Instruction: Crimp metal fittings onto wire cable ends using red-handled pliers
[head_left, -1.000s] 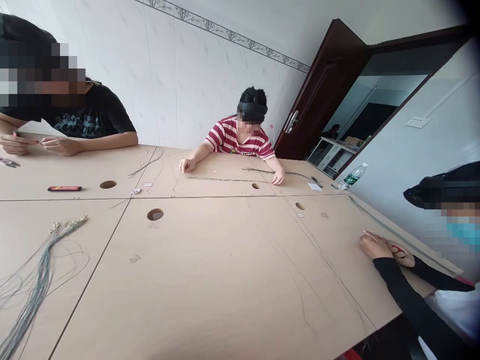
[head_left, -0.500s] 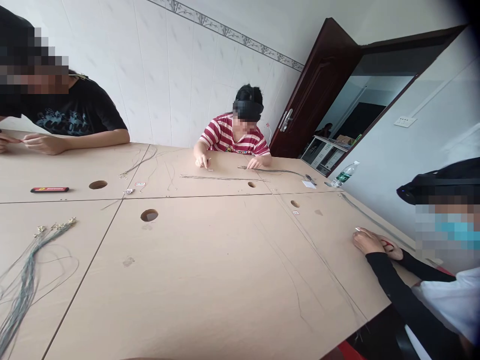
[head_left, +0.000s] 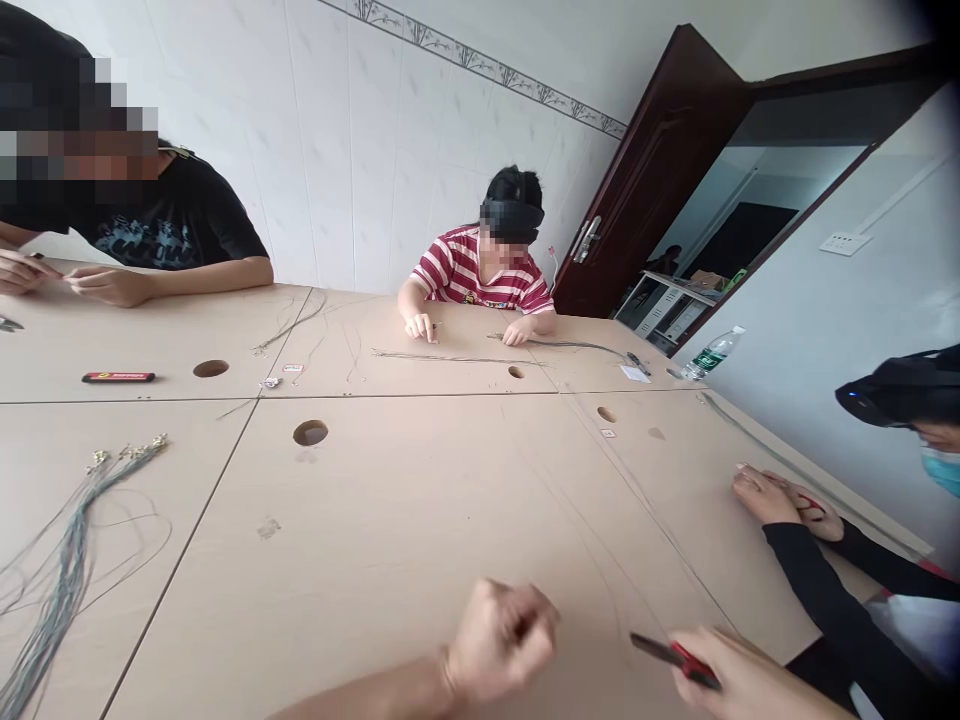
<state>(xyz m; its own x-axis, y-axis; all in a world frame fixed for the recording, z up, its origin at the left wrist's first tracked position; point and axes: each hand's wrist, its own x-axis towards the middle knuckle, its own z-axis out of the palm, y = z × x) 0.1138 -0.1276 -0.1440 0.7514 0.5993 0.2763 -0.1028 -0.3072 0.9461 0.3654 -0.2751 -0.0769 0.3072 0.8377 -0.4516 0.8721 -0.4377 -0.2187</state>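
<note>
My left hand is over the table near its front edge, its fingers curled closed. What it holds, if anything, is hidden or too thin to see. To the right, my right hand grips a dark-bladed tool with a red handle, its dark end pointing left towards my other hand. The handle is partly covered by the fingers, so the exact kind does not show. Thin loose wires run across the tabletop just beyond both hands.
A bundle of grey wires with brass-coloured ends lies at left. Beyond are a red-and-black stick-like object, round table holes, more wires and a plastic bottle. People sit at the left, far side and right.
Both my hands have come into view at the bottom, the right one with the red-handled tool. The camera view has shifted slightly left. A silvery object now shows at the far left edge.
</note>
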